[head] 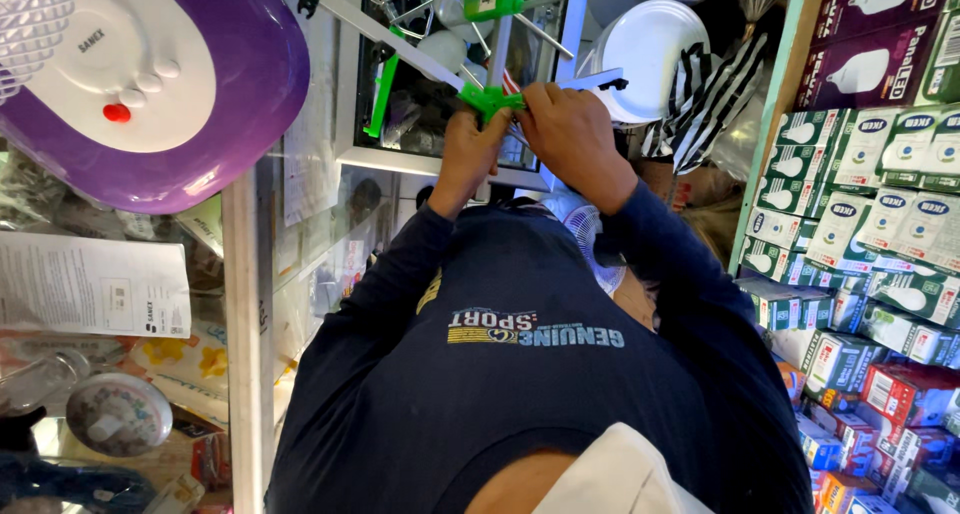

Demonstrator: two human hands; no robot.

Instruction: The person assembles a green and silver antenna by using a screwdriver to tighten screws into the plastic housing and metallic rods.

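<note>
Both hands, left hand (pixel 470 149) and right hand (pixel 572 134), pinch fingers tight around the green plastic joint (pixel 489 99), steadying the white rods (pixel 375 32) meeting there.

Fan base (pixel 150 74) left; boxes (pixel 880 204) right; plates (pixel 650 44) between.

Green clip (pixel 488 98), purple fan base (pixel 250 104)

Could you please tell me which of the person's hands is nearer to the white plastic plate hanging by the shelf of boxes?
The right hand is nearer: it grips the green clip just left of the white plate. The left hand holds the same clip from its far side.
</note>
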